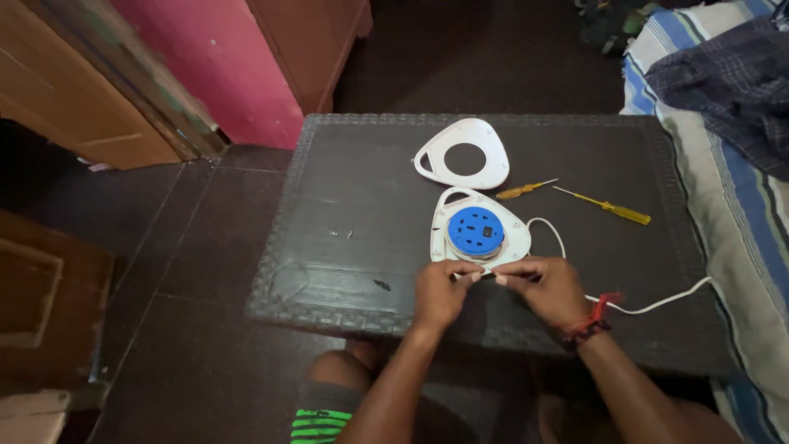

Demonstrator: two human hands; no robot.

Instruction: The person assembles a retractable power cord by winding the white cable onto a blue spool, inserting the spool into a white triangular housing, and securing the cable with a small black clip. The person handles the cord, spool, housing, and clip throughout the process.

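The extension reel (pixel 479 233), a white rounded-triangle case with a blue round socket plate in its middle, lay on the dark table (pixel 362 181), near the front edge and a little right of centre. Both hands met at its near corner. The left hand (pixel 440 292) had its grip closed, thumb and fingers pinched on the lower rim of the case. The right hand (pixel 545 288), with a red thread band at the wrist, was pinched shut too, on the same rim where the white cord (pixel 657 304) came out; whether it held the cord itself or only the case I could not tell. The cord looped up beside the case, then ran off to the right across the table toward the bed.

Just behind the reel lay its white cover (pixel 485 164), the same shape with a round hole in it, flat and apart from the case. To the right of that were two yellow-handled screwdrivers, a short one (pixel 524 190) near the case and a longer one (pixel 608 206) farther right. A few small screws (pixel 343 234) sat left of the reel. A striped bed (pixel 740 238) stood along the right side.
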